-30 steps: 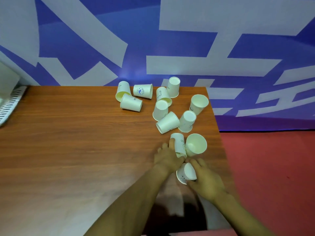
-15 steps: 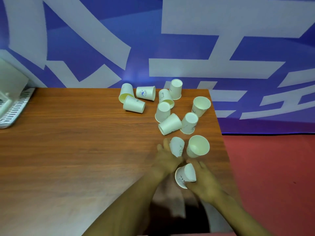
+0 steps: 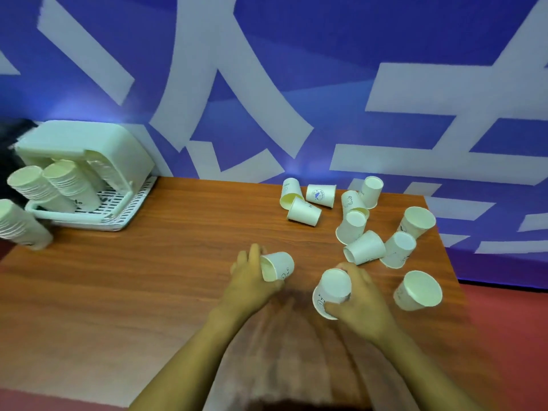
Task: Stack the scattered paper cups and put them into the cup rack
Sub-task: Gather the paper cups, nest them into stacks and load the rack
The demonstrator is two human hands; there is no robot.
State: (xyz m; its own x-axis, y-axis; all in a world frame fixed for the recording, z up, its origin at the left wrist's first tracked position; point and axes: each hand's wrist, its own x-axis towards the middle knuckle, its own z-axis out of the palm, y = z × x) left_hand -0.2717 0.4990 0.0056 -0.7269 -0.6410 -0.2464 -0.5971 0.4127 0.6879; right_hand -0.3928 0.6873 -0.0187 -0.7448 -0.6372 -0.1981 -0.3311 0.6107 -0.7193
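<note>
Left hand (image 3: 252,277) grips 1 paper cup (image 3: 277,266) on its side, mouth toward the palm, base pointing right; right hand (image 3: 360,295) grips a 2nd cup (image 3: 332,292), base up, just right of it; fingers curled round both. Nesting needs 1 turned; cup rack (image 3: 89,176) far left on table (image 3: 148,277).

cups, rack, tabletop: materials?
Cups: paper, likely; matte white walls, rolled rims, printed logos.
Cup rack: plastic, probably; pale moulded shell with a slotted tray, slight sheen.
Tabletop: wood-grain laminate or veneer; smooth and semi-matte. Cannot tell which.
</note>
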